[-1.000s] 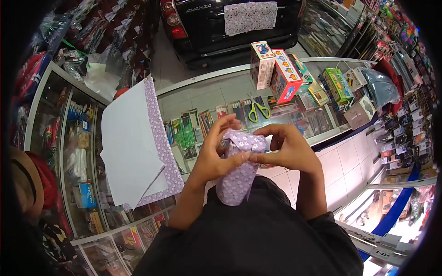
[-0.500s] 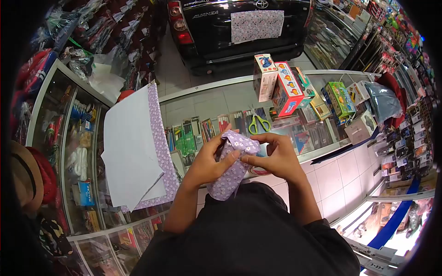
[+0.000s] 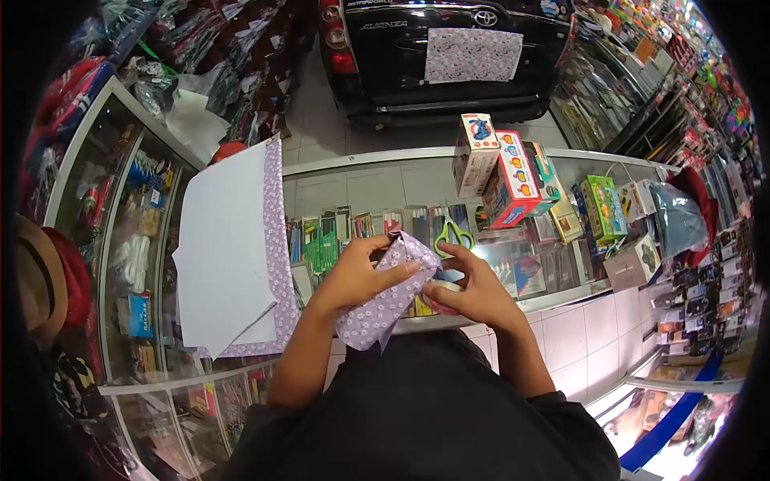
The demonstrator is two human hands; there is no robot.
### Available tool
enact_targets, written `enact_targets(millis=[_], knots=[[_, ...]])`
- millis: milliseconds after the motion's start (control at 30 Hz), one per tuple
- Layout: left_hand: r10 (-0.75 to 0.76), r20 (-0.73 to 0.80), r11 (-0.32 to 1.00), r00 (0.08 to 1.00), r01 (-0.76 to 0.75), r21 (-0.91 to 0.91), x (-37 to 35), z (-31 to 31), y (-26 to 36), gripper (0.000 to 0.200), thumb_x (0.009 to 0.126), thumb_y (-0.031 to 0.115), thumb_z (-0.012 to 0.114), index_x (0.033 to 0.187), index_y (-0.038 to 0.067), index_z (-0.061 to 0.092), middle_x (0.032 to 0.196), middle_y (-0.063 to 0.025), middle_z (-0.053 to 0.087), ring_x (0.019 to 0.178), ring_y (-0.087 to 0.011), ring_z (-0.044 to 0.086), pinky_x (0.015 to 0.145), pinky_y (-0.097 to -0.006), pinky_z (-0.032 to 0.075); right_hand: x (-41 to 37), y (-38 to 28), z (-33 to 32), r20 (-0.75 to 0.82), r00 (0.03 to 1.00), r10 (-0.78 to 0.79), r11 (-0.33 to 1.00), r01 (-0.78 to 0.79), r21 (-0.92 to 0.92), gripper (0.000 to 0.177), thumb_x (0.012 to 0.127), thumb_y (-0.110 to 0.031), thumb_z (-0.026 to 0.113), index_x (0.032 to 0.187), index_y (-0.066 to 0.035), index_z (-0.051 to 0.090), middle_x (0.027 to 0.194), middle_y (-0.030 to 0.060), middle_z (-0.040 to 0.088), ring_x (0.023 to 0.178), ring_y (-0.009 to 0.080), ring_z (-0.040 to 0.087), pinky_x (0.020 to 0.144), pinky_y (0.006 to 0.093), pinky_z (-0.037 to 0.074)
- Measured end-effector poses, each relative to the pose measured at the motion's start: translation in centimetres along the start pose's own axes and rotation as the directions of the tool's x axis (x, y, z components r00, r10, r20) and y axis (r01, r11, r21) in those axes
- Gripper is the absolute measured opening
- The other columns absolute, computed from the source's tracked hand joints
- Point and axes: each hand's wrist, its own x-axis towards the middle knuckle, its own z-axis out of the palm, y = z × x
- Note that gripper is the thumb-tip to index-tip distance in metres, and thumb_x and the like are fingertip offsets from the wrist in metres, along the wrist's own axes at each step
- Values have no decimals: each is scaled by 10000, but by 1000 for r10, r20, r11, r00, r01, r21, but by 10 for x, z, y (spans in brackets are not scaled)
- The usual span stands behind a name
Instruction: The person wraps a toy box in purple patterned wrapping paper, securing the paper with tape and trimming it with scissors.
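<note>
A package wrapped in purple paper with white flowers (image 3: pixel 373 317) is held tilted over the counter's near edge, in front of my body. My left hand (image 3: pixel 361 276) is closed around its left side, with the thumb lying across the top. My right hand (image 3: pixel 477 293) is closed at the package's upper right end, where the paper is folded; its fingertips are partly hidden there. Under my right thumb, a round whitish and pink item (image 3: pixel 443 298) shows in part. Green-handled scissors (image 3: pixel 454 236) lie on the glass just beyond my right hand.
White sheets (image 3: pixel 220 248) lie over purple floral paper (image 3: pixel 275 200) on the left. Toy boxes (image 3: pixel 513 180) stand on the glass counter (image 3: pixel 369 188) at the back right. Pens and stationery show under the glass. A black car (image 3: pixel 449 64) is parked beyond.
The package has tipped further to the left, its lower end shifting left. My right thumb has come away from the top of the paper toward the near side. The camera view has shifted slightly.
</note>
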Motion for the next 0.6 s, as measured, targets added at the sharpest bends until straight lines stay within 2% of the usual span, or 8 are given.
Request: enact_targets(millis=[67,133,200,333,400,433,533,600], knots=[[-80,35,987,996,74,140,7,-4,-4,396,858,277,819,1070,-40,710,892,-76,730,805,-94,646,732,-288,530,-8,-5,-6,35,992,124,990,-126,68,840,832,-159,817,1515,31,368,1096,213,704,916,161,694,707,307,565],[-125,8,988,992,124,96,14,-3,-10,420,851,300,819,1065,-44,708,868,-80,730,787,-95,645,717,-293,529,-11,-1,-14,123,980,154,977,-170,128,820,862,-82,764,1540,0,310,1026,175,725,897,159,692,779,312,547],[-233,32,967,972,228,110,21,-7,-20,443,848,314,827,1067,-50,704,882,-90,733,802,-110,651,738,-301,530,-15,8,-20,186,982,25,997,-38,69,777,887,-71,745,1537,-22,322,981,148,738,902,146,686,831,306,525],[-187,69,967,980,171,188,37,-16,-20,522,845,333,833,1153,-58,674,923,-107,736,844,-142,664,777,-317,530,-19,11,-12,218,974,-57,971,4,237,722,911,-55,708,1521,-51,321,1020,87,713,927,133,675,885,321,524],[-252,138,927,958,198,318,45,-23,-13,648,850,276,842,1334,-66,579,1192,-155,691,1068,-175,634,955,-286,495,-18,17,-4,230,968,-102,955,31,294,724,922,-11,674,1534,-66,290,1017,72,686,914,125,664,844,307,539],[-207,159,943,965,153,296,47,-26,-20,756,847,352,838,1412,-41,525,1294,-198,644,1165,-238,610,1028,-317,468,-17,17,-2,261,961,-87,946,-2,324,726,926,1,664,1537,-68,278,1034,78,680,915,124,664,819,298,546],[-237,251,847,939,73,526,56,-35,-9,787,840,449,820,1414,-12,541,1303,-209,631,1195,-287,605,1041,-357,467,-15,20,11,274,958,-79,917,-38,396,706,931,28,651,1528,-64,287,1065,87,665,922,110,657,754,256,549],[-239,260,816,935,49,575,61,-39,-8,821,837,514,796,1417,-6,540,1304,-211,616,1215,-323,594,1050,-382,463,-13,23,16,249,962,-113,893,-11,450,692,933,35,662,1517,-62,303,1064,85,657,921,101,651,748,238,542]])
